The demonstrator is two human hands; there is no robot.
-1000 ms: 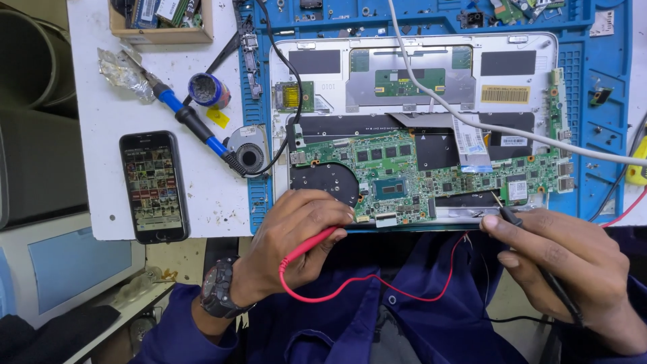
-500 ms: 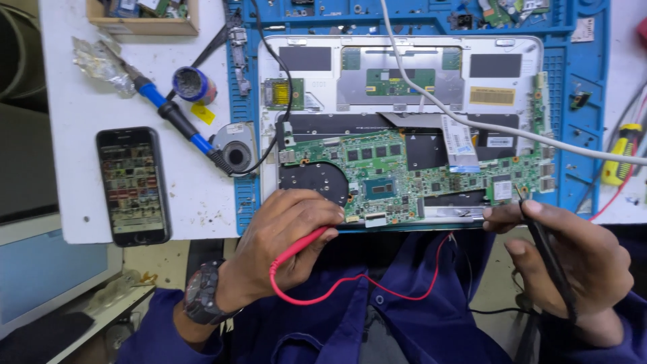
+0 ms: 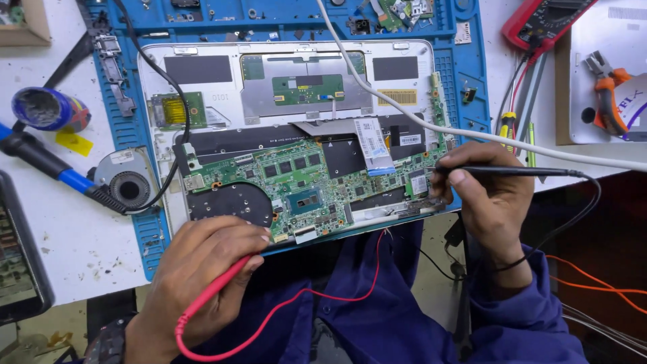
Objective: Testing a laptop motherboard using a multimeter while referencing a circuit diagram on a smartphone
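Pinching the black probe (image 3: 512, 171) sideways, the right hand (image 3: 488, 202) touches the green board's (image 3: 303, 182) right edge; the left hand (image 3: 202, 269) grips the red probe (image 3: 216, 290).

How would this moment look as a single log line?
left hand: holds red probe at circuit board | right hand: holds black probe at board's right edge | opened laptop on blue mat

Item count, head view:
- Hands: two, the left hand (image 3: 205, 269) and the right hand (image 3: 492, 195).
- Probes: two, one red probe (image 3: 216, 290) and one black probe (image 3: 512, 172).
- Laptop (image 3: 296, 87): one, opened.
- Green board (image 3: 303, 182): one main board.
- Loose fan (image 3: 128, 185): one.
- Meter (image 3: 546, 23): one, red.
- Pliers (image 3: 606, 91): one pair.
- Blue mat (image 3: 465, 74): one.
- White cable (image 3: 404, 114): one.
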